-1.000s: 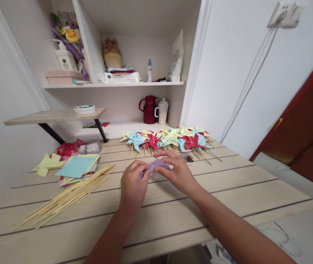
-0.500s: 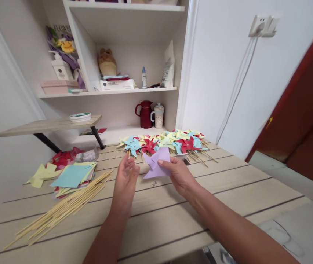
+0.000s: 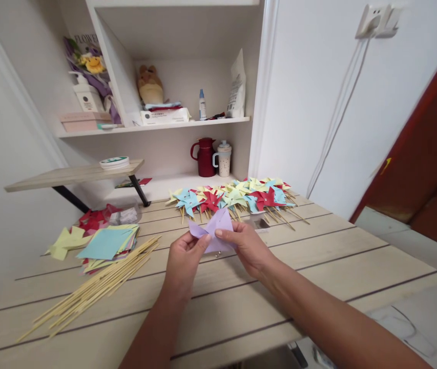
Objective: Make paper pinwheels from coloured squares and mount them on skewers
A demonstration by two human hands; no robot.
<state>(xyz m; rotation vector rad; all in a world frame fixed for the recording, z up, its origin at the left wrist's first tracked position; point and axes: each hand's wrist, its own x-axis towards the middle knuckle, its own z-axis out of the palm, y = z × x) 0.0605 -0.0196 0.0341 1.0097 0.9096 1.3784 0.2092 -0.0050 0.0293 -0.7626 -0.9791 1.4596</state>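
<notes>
A lilac paper square (image 3: 216,229), partly folded, is held upright above the wooden table (image 3: 318,266) between both my hands. My left hand (image 3: 183,260) pinches its left flap, and my right hand (image 3: 246,246) pinches the paper near its centre. Behind the paper lies a row of finished pinwheels (image 3: 233,196) in red, blue and yellow on wooden sticks. A bundle of bare wooden sticks (image 3: 95,287) lies to the left of my left forearm. Beyond the sticks is a stack of coloured paper squares (image 3: 105,243).
A raised wooden shelf (image 3: 72,173) on a black bracket stands at the back left with a round tin on it. A red jug (image 3: 206,156) and a white mug (image 3: 224,158) stand in the alcove. The table's front edge is near my elbows.
The lilac paper came up off the table into both hands. My left hand let go for a moment, then took the left flap again. The view shifted slightly.
</notes>
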